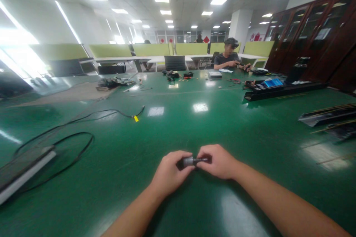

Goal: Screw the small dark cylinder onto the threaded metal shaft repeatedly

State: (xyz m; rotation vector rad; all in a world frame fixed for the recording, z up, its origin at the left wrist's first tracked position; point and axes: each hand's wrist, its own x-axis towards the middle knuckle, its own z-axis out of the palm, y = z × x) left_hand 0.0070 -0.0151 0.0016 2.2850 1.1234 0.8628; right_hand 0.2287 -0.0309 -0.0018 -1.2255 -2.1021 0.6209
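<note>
My left hand [171, 172] is closed round a small grey cylinder [188, 161], thumb and fingers on its sides. A thin dark shaft [200, 160] sticks out of the cylinder toward the right. My right hand [218, 161] pinches this shaft between thumb and fingers. Both hands are close together, low over the glossy green tabletop [155, 137]. The cylinder lies roughly level, and its left end is partly hidden by my left fingers. Its exact kind is too small to make out.
A black cable with a yellow tag [136, 118] curves across the left side, near a grey-edged box [27, 172]. Black metal channels [278, 90] lie at the right. Electronic parts [115, 82] sit farther back. Across the table, a person [228, 57] handles something small.
</note>
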